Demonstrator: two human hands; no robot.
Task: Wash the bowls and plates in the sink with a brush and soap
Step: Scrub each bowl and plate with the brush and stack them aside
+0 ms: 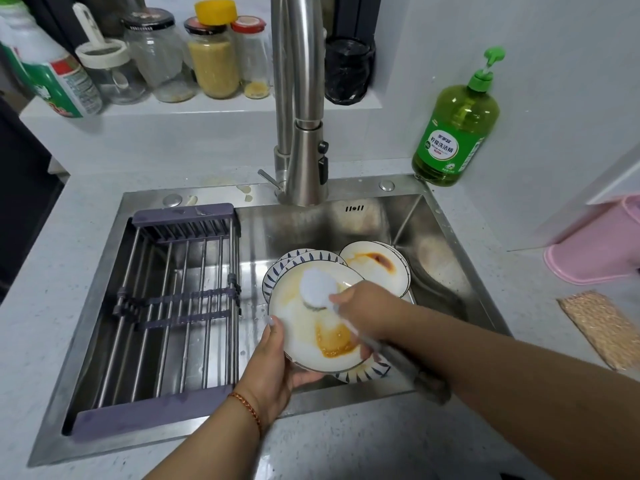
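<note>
Sink [446, 237] of stainless steel fills the head view, set into a pale speckled counter [86, 209]. Over its left half sits a purple-ended drying rack [173, 299] of metal rods, with nothing on it. At the sink's middle the left hand [273, 368] grips a white plate [304, 327] at the plate's 8 o'clock edge, thumb over the rim and fingers under it, holding it tilted toward the camera; an orange-brown sauce smear lies on the plate around its 5 o'clock. The right hand [367, 310] is wrapped round the handle of a dish brush [317, 287], whose round white head presses on the plate near 12 o'clock. Behind that plate, at its 11 o'clock, blue-patterned bowls [304, 258] are stacked, and another patterned rim shows below it at 5 o'clock. At 1 o'clock lies a second white plate [377, 271] streaked with dark orange sauce. A steel faucet [304, 133] rises at the sink's 12 o'clock. At the sink's 1 o'clock corner stands a green pump bottle of dish soap [457, 133], mostly full. On the ledge [242, 103] behind, jars [214, 60] stand in a row: one holds yellow grains nearly to the top, one a thin yellow layer, others look almost empty. A pink tub [602, 244] lies at 3 o'clock.
</note>
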